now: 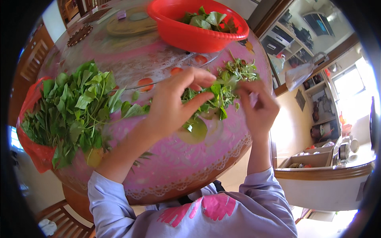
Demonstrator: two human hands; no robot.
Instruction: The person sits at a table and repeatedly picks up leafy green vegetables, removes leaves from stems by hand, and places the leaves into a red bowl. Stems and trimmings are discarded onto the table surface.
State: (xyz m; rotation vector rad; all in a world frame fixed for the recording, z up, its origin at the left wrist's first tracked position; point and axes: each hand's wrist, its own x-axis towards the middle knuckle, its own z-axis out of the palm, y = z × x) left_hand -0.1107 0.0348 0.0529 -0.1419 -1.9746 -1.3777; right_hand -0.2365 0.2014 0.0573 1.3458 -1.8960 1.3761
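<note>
My left hand is over the table with thumb and fingers apart, and nothing shows between them. To its right, my right hand is blurred, its fingers curled beside a pile of plucked greens and stems. A pale green blur touches its fingertips; whether it grips a stem is not plain. On the left, a large heap of leafy green vegetable stems spills from a red plastic bag. Beyond the hands, a red plastic basin holds loose green leaves.
A pink patterned cloth under a clear cover spreads over the round table. A brown beaded mat and a small purple box lie toward the back. At lower left stands a wooden chair; a counter is at right.
</note>
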